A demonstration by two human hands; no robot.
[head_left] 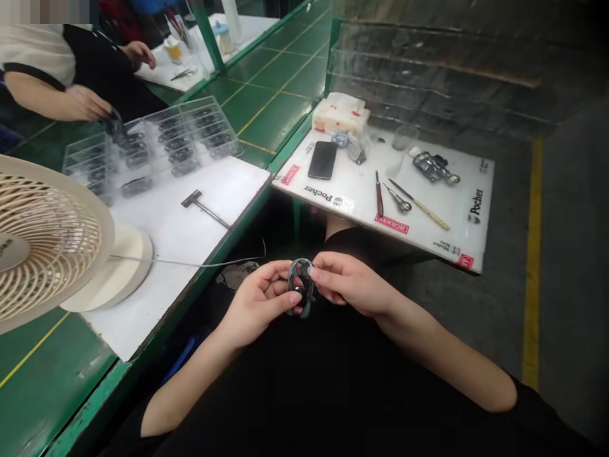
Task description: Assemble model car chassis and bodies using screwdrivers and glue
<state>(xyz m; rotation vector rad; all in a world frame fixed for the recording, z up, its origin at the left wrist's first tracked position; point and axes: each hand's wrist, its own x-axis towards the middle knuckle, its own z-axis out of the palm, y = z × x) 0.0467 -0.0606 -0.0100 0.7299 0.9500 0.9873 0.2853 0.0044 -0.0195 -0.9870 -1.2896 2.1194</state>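
A dark, glossy oval part (305, 308) with a ring-like rim is held up in front of my body; what it belongs to I cannot tell. My left hand (257, 301) grips its left side, thumb in front and fingers behind, some showing through the opening. On the right side, the thumb and forefinger of my right hand (352, 280) pinch the upper edge, the other fingers curled. Any small piece under the right fingertips is hidden.
A beige fan (45, 244) stands at left by a T-shaped metal tool (204, 208). A co-worker's hand (88, 103) reaches over a clear divided tray (228, 136) of dark parts. The right board (342, 197) bears a phone (322, 159), a red-handled tool (379, 198) and a yellow-handled tool (431, 212).
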